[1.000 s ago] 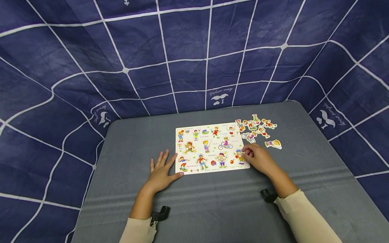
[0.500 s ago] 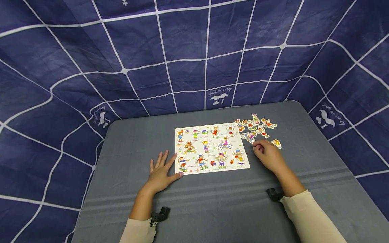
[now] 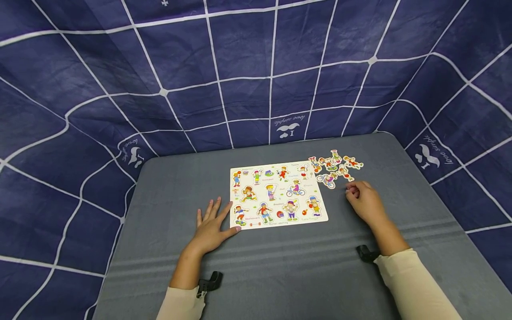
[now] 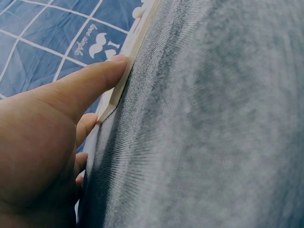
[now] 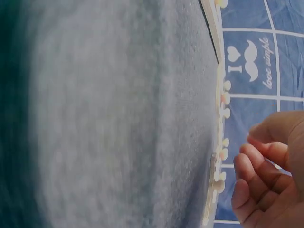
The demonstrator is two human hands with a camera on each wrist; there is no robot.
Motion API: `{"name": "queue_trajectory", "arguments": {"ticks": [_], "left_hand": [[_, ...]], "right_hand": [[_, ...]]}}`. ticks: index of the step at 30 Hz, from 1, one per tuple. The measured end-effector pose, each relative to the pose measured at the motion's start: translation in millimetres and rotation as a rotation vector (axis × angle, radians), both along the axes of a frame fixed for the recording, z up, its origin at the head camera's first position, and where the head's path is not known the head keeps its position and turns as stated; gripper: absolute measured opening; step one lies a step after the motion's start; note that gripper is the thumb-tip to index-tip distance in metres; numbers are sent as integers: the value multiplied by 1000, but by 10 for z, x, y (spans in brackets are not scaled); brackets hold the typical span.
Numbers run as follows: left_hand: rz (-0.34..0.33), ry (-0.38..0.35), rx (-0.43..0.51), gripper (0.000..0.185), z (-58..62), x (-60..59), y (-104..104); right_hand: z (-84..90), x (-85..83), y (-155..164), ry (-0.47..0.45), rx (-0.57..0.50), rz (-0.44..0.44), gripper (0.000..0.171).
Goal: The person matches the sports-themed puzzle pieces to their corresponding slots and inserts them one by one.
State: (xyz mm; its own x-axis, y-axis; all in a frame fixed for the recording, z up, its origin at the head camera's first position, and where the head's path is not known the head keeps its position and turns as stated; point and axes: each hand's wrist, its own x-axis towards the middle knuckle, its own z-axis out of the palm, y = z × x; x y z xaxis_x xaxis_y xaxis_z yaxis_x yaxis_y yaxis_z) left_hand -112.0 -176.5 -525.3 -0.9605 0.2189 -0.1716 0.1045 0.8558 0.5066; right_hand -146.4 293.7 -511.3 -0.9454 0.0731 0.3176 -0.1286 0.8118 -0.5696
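Note:
A wooden knob puzzle board (image 3: 260, 200) printed with children playing sports lies on the grey surface. My left hand (image 3: 213, 231) spreads at its near left corner, fingers straight, the thumb (image 4: 111, 69) lying on the board's edge. My right hand (image 3: 366, 202) hovers right of the board, its fingers loosely curled with nothing visible between them. In the right wrist view a flat puzzle piece (image 5: 209, 187) lies on the surface close by the hand; in the head view the hand covers it. A cyclist piece (image 3: 328, 180) lies just beyond the right fingertips.
Several loose knobbed pieces (image 3: 345, 172) are grouped at the board's far right corner. Blue cloth with white grid lines (image 3: 248, 102) hangs behind and at both sides of the grey padded surface (image 3: 280, 266). Black straps (image 3: 210, 282) sit on both wrists.
My right hand has withdrawn from the ball player's picture at the board's near right corner and moved right, over the piece with yellow hair. The left hand stays in place.

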Motion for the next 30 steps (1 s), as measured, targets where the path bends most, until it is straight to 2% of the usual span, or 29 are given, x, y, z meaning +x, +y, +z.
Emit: {"name": "queue_trajectory", "arguments": {"ticks": [7, 15, 22, 30], "left_hand": [[-9, -31, -14, 92, 17, -15, -3], [1, 17, 6, 90, 27, 0, 6], [-6, -23, -14, 91, 42, -10, 2], [-10, -38, -13, 92, 22, -10, -6]], "right_hand": [[-25, -35, 100, 11, 5, -65, 14], [-2, -52, 199, -25, 26, -100, 18], [-37, -106, 264, -84, 35, -124, 19], [-36, -165, 326, -165, 39, -101, 20]]}}
